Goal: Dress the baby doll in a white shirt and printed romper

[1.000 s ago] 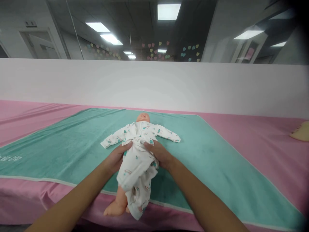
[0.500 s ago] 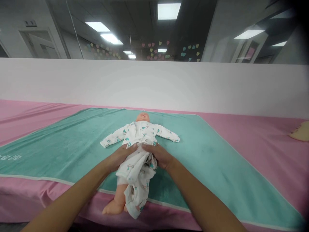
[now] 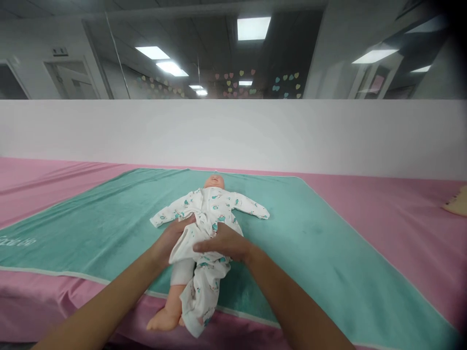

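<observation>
"So, how far along?"
"Partway, it seems: a peach plastic baby doll (image 3: 214, 182) lies face-up on a teal plush blanket (image 3: 310, 253), white printed cotton clothing (image 3: 215, 197) over torso and one leg, the other lower leg (image 3: 174, 301) bare"
"Hands?"
"Right hand (image 3: 226, 242): fingers seemingly pinching clothing; left hand (image 3: 175, 237): fingers under cloth, grip unclear; sleeves (image 3: 251, 206) hide the doll's arms"

Doll (image 3: 218, 200) on teal towel (image 3: 310, 243) over pink sheet (image 3: 394, 218)
</observation>
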Tool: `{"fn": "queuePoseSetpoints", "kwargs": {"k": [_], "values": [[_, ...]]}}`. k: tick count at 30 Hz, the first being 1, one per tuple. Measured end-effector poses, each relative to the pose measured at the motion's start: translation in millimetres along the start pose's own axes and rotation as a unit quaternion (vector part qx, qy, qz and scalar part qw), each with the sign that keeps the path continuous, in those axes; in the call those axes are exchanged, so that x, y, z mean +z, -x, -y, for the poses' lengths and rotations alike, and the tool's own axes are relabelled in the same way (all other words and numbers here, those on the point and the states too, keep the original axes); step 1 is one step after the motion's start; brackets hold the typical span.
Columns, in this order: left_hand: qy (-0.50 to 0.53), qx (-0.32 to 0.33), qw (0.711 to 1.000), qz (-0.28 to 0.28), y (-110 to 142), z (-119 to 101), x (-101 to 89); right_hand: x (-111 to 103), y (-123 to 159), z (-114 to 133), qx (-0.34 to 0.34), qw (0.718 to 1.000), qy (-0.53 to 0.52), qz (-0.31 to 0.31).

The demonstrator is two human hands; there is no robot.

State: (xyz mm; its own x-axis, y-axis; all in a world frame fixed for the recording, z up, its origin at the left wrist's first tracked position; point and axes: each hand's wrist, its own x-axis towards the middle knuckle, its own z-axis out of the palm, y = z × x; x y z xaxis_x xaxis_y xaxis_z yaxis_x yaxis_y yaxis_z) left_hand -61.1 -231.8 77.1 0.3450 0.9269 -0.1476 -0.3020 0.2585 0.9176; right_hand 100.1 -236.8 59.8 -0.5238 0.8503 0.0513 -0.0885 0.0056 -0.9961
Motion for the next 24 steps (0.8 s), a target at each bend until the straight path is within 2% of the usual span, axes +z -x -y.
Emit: {"fn": "queuePoseSetpoints", "kwargs": {"k": [2,4,7,9,12,14,18,24], "values": [[-0.036,0.002,0.999,-0.017,0,-1,1.2,-1,0,-3,0.000,0.999,-0.039,-0.013],[-0.100,0.001,0.995,0.000,2,-5,0.8,-3,-2,-9,-0.027,0.993,-0.105,-0.039],[-0.218,0.008,0.971,0.101,7,-15,0.6,-7,-7,-17,-0.067,0.975,-0.202,-0.066],[-0.295,0.010,0.943,0.152,10,-21,2.9,-9,-9,-20,-0.057,0.964,-0.247,-0.087],[-0.359,0.012,0.924,0.131,12,-21,7.9,-13,-12,-23,-0.034,0.954,-0.287,-0.083],[-0.335,0.015,0.936,0.104,11,-17,9.1,-14,-12,-24,-0.037,0.953,-0.296,-0.061],[-0.218,0.024,0.974,0.052,10,-6,7.4,-11,-9,-20,-0.050,0.961,-0.269,-0.035],[-0.107,0.053,0.993,-0.022,16,-3,14.3,-6,2,-4,-0.077,0.985,-0.152,0.011]]}}
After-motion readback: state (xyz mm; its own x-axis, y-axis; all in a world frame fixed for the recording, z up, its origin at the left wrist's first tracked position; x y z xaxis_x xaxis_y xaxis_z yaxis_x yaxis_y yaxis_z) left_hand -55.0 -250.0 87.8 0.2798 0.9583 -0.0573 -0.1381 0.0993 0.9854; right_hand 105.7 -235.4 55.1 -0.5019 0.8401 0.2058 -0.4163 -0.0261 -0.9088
